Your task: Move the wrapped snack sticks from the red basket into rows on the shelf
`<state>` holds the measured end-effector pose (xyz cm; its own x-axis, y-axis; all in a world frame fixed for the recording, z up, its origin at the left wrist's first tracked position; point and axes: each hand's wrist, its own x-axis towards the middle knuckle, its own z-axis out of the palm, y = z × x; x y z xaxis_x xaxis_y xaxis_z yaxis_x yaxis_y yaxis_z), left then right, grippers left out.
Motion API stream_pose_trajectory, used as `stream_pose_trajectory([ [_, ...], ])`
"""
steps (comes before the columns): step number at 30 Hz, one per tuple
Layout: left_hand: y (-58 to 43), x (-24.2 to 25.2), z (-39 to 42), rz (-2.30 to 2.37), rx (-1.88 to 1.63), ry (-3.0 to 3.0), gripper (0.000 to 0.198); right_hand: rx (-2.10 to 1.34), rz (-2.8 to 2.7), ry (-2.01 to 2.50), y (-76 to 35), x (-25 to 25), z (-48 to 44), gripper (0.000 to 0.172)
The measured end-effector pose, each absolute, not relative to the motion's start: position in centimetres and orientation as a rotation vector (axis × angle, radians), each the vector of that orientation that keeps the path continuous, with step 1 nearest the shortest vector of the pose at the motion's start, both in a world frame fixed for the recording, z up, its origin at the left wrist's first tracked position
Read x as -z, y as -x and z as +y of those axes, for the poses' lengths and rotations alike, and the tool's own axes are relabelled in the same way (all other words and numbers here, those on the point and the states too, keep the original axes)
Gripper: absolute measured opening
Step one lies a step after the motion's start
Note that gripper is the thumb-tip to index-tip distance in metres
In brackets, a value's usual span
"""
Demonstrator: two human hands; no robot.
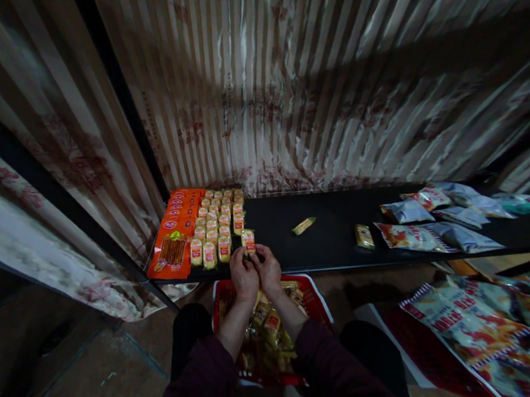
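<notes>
One long black shelf [281, 248] lies beyond two maroon-sleeved arms [200, 380] outstretched to its front edge, partly hiding a red plastic basket [316, 301] below. Glossy white bags [412, 236] lie toward the right end, flat orange pouches [172, 232] at the left, lettering too small to read. The left hand [244, 277] and right hand [268, 270], fingertips pinched together, hold a small yellow, red-labelled packet [247, 239] near the front edge, beside rows of matching packets [209, 255].

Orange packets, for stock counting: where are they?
In the head view, the orange packets lie at the left end of the black shelf, beside the small yellow packs.
</notes>
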<state>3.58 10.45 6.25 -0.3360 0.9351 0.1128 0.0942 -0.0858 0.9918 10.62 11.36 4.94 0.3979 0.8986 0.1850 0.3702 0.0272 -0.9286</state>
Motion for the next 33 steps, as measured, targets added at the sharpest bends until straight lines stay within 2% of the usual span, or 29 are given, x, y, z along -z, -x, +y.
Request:
stream_pose_trajectory([
  [12,-3.2,-6.1,12.7,1.468,-1.476,-1.143,0.036,-0.608,-1.235,1.621,-9.9,-5.6,14.0,0.029],
  [18,-3.6,-5.3,13.5,1.523,-1.433,-1.280,0.038,-0.641,-1.297,1.526,-9.8,-6.9,14.6,0.021],
  [26,-3.9,-4.9,14.1,1.584,-1.344,-1.361,0.039,-0.678,-1.234,1.625,-9.7,-5.2,15.8,0.037],
  [33,-3.7,-4.7,14.4,1.592,-1.293,-1.431,0.042,-0.608,-1.294,1.605,-10.1,-3.3,16.9,0.035],
])
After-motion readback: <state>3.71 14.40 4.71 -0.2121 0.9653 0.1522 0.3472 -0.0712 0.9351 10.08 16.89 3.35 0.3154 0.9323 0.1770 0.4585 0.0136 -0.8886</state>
